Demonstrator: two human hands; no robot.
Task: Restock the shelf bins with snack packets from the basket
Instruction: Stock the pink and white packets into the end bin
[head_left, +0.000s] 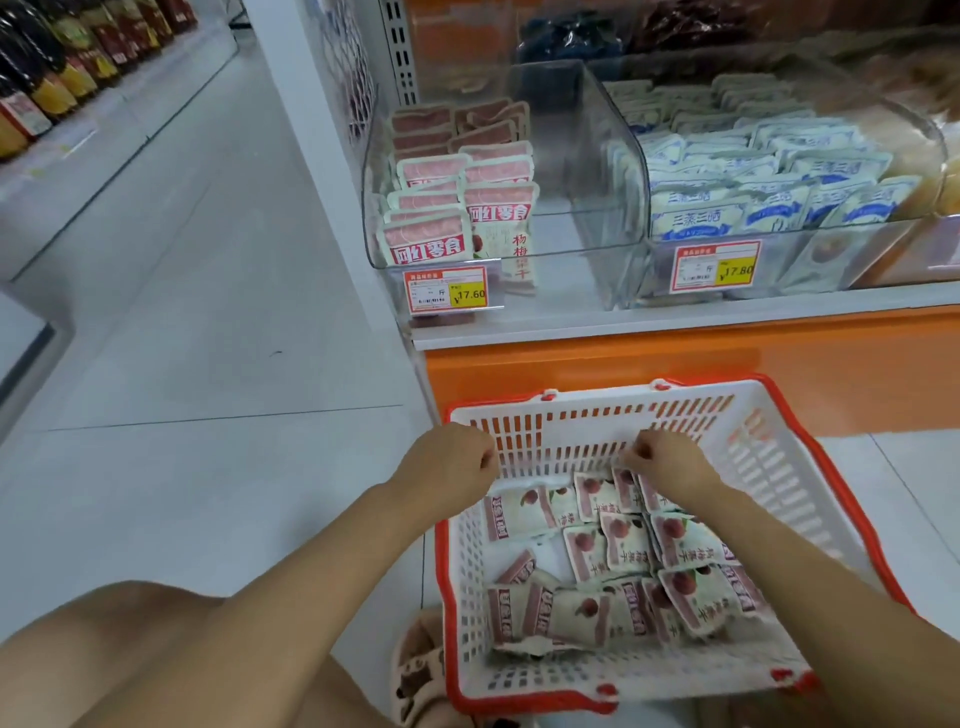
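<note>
Over basket (852, 499), right grip (667, 465) tight on packet (625, 487).

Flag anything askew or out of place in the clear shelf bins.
In the left clear plastic bin, one white-and-red snack packet stands upright at the front wall, while the other pink-backed packets lie in overlapping rows. Nothing else stands out.

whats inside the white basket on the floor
Loose snack packets printed with a red fruit lie heaped in the basket. The right hand reaches in at the far end and covers a few. Whatever lies under the heap is hidden.
</note>
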